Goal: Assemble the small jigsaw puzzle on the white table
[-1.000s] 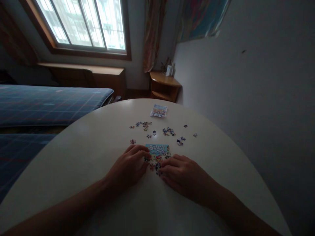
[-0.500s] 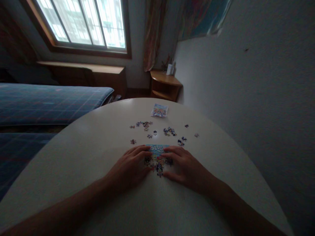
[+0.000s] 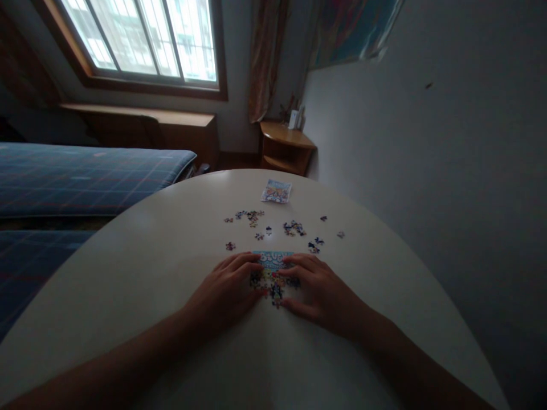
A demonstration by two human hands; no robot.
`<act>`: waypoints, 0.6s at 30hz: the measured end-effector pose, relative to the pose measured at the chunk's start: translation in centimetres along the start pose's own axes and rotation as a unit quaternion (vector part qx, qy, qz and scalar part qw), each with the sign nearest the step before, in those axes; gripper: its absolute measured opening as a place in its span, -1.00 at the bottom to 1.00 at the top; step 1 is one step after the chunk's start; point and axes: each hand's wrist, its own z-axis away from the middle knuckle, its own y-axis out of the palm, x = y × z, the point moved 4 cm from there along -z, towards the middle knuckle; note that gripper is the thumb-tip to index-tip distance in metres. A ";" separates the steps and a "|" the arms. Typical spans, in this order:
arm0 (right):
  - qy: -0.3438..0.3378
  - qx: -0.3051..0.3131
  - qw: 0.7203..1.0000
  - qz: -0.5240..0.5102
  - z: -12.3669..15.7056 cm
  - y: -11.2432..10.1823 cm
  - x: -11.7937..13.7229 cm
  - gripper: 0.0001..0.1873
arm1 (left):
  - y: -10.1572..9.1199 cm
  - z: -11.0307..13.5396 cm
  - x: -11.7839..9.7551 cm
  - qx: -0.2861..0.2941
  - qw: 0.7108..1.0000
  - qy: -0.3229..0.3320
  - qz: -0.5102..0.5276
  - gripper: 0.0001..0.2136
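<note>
A partly assembled jigsaw puzzle point(image 3: 273, 262) lies flat on the white round table point(image 3: 273, 364), with blue and white lettering along its top. Its lower edge is uneven, and pieces there are dark and multicoloured. My left hand point(image 3: 231, 287) curves around the puzzle's left side, fingertips on its upper left and thumb by the lower left. On the right side, my right hand point(image 3: 314, 285) mirrors it, fingers over the upper right corner and thumb beside the lowest piece. Both hands cover the puzzle's side edges. Whether the fingers press on it is hard to see.
Loose puzzle pieces lie beyond the hands: a cluster point(image 3: 294, 228), another group point(image 3: 253, 217) and several single ones. A printed packet point(image 3: 277, 191) rests near the far edge. A plaid mattress point(image 3: 94, 176) stands left, a wall point(image 3: 405, 154) right, a corner shelf point(image 3: 286, 136) behind.
Both hands stay in the same place around the puzzle. The loose pieces and the packet have not moved; only the camera view has shifted slightly.
</note>
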 end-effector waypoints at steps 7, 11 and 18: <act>-0.005 0.007 1.000 -0.002 0.0 0.0 0.0 -0.60 | -0.1 0.1 0.0 0.007 1.000 0.003 -0.005 -0.74; -0.005 0.006 1.000 0.001 -0.1 0.1 0.0 -0.62 | 0.0 0.1 0.1 0.006 1.000 0.005 -0.003 -0.72; -0.002 0.002 1.000 0.007 -0.1 0.2 -0.1 -0.53 | 0.1 0.1 0.2 0.001 1.000 -0.005 -0.003 -0.70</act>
